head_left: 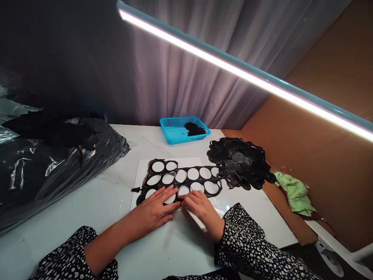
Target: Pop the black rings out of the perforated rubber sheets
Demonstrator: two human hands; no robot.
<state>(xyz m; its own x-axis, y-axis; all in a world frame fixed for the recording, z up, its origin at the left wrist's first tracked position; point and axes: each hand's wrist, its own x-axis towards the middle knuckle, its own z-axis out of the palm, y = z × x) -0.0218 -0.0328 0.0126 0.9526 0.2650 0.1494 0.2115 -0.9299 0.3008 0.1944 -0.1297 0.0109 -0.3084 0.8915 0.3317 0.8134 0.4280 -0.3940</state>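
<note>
A thin black sheet [189,183] with rows of round holes lies on a white board [186,161] in front of me. My left hand [155,208] rests flat on the sheet's lower left part, fingers stretched out and spread a little. Closed around a slim white stick-like tool [198,221], my right hand [201,206] is at the sheet's near edge, beside the left fingertips. The tool's tip is hidden by the fingers, so its exact kind does not show. To the right, a heap of black pieces [240,161] touches the sheet's right end.
At the back stands a blue plastic basket [186,139] with some black pieces inside. A large plastic bag [87,155] of black material fills the left side. On the right lie a green cloth [295,194] and brown cardboard [320,128]. A lit tube lamp [247,76] crosses overhead.
</note>
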